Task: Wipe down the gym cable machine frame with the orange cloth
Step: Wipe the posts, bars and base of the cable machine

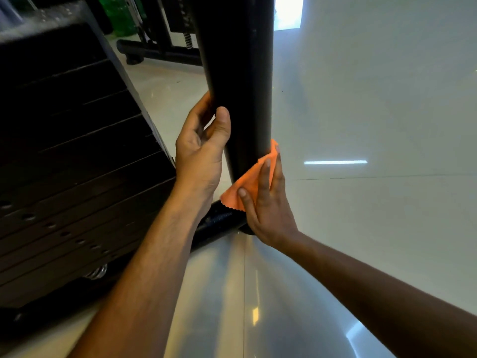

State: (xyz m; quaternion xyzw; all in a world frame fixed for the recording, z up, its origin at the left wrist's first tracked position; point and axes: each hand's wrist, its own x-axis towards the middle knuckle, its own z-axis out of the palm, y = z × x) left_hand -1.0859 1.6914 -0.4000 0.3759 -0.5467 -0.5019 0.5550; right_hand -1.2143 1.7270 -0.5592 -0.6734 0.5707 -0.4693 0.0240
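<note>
1. Setting: a glossy pale tiled floor (361, 99) with ceiling-light reflections. A black upright post (240, 86) of the cable machine frame rises through the middle of the view and meets a black base tube (219, 220) at floor level.

2. Left hand (201, 151): my fingers curl round the far side of the post and my thumb lies up its near face. I am gripping the post, apparently to steady myself or it.

3. Right hand (265, 202): my fingers are straight and spread, pressing the orange cloth (247, 182) flat against the lower right side of the post, just above the base joint. One cloth corner hangs free over the base tube.

4. Step in hand, as I judge it: wiping the lower section of the upright.

5. Next move calls for: firm palm pressure while the cloth slides along or round the post. The loose corner should be gathered so it does not drag. My left hand covers part of the post and must shift before that patch can be wiped.

6. Surroundings: a dark weight stack (72, 164) stands close on the left, limiting elbow room on that side. A spring (99, 272) shows beneath it. Further black frame members (160, 51) lie on the floor behind, well apart from my hands.
</note>
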